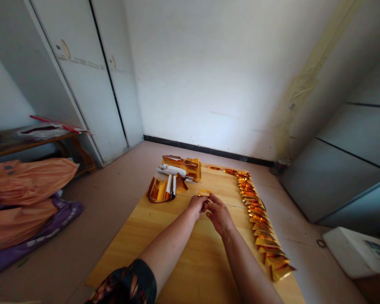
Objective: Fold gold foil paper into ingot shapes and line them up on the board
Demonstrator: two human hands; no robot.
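Above the middle of the wooden board, my left hand is closed around a small piece of gold foil paper. My right hand meets it from the other side, its curled fingers on the same paper. Most of that piece is hidden behind my fingers. Ahead and to the left lie a curved stack of gold foil sheets and further gold sheets with white backs. Down the right edge of the board runs an overlapping row of folded gold foil pieces, which bends left along the far edge.
The wooden board stands above a tiled floor. Orange and purple bags lie at left near a low wooden bench. A grey wardrobe, grey cabinet and white box stand around it.
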